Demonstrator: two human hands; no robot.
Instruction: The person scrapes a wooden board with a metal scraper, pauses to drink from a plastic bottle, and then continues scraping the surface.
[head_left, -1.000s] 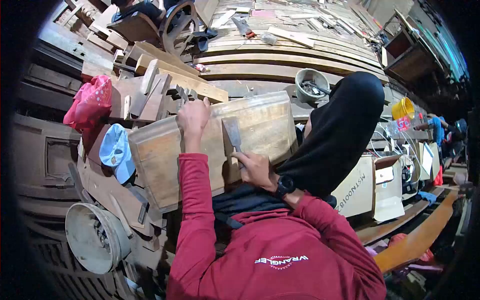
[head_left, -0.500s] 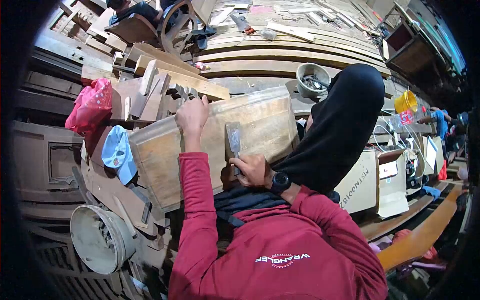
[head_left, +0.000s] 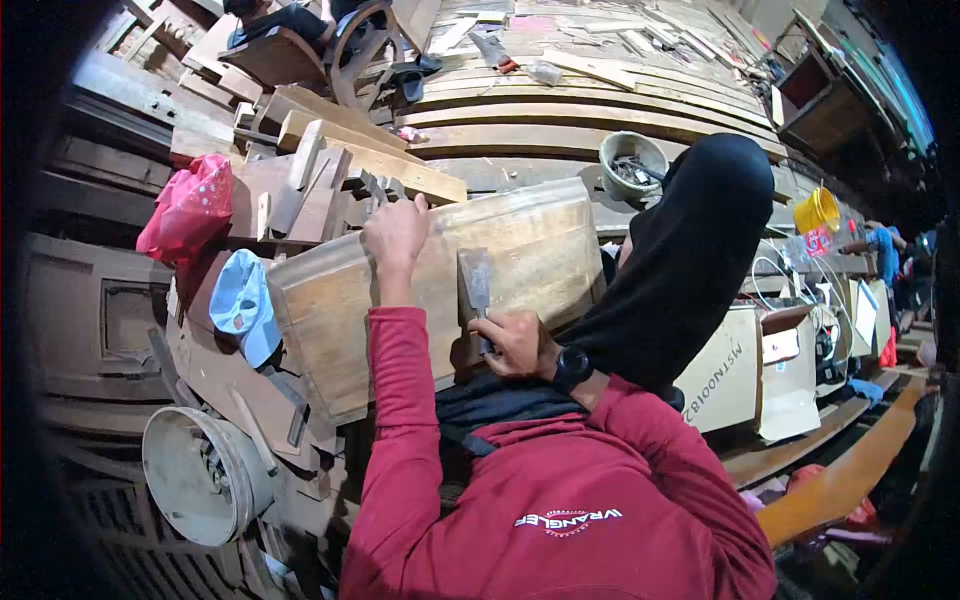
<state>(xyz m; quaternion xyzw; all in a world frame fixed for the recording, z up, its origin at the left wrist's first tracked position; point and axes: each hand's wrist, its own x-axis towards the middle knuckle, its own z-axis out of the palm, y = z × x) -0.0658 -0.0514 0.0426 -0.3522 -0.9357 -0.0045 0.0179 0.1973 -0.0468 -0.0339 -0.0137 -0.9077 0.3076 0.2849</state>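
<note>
A wooden panel (head_left: 440, 290) with a raised edge lies tilted across my lap. My left hand (head_left: 397, 237) is at its far edge, fingers bent over that edge beside several small wooden blocks (head_left: 372, 186); whether the fingertips hold anything is hidden. My right hand (head_left: 513, 343), with a black watch on the wrist, is closed around the handle of a flat-bladed scraper (head_left: 476, 280). The blade points away from me over the middle of the panel, with its shadow to the left.
On the left are a pink bag (head_left: 190, 208), a light blue cap (head_left: 243, 305) and a white bucket (head_left: 205, 475). A pail (head_left: 632, 165) stands beyond the panel. Cardboard boxes (head_left: 725, 370) and a yellow bucket (head_left: 816, 211) are at right. People sit or crouch farther off.
The whole view has shifted slightly, so things appear a little farther right. My hands keep nearly the same places on the panel and scraper.
</note>
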